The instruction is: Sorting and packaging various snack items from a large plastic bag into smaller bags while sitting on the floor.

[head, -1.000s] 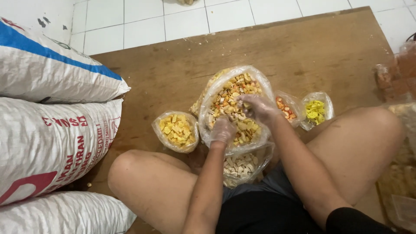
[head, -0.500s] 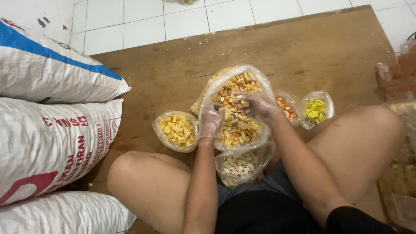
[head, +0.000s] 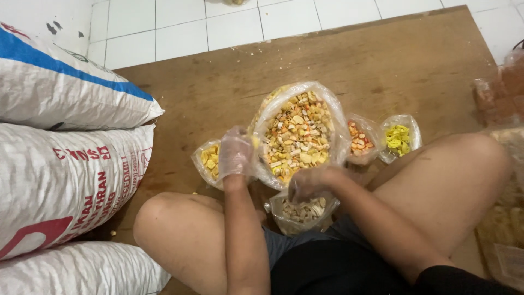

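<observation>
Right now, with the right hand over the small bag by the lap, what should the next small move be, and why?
Probably open the right hand and let its load drop into the small bag. That gloved hand sits closed directly above the bag's open mouth, and the bag looks only partly filled. The left hand rests at the rim of the big bag of mixed crackers, steadying it.

Both hands were inside the big bag (head: pixel 297 134) of mixed snacks a moment before. The left hand (head: pixel 234 153) came out and went to the bag's left edge, over the small yellow bag (head: pixel 207 161). The right hand (head: pixel 311 183) came out too and moved down to the little bag (head: pixel 300 213) by the person's lap.
</observation>
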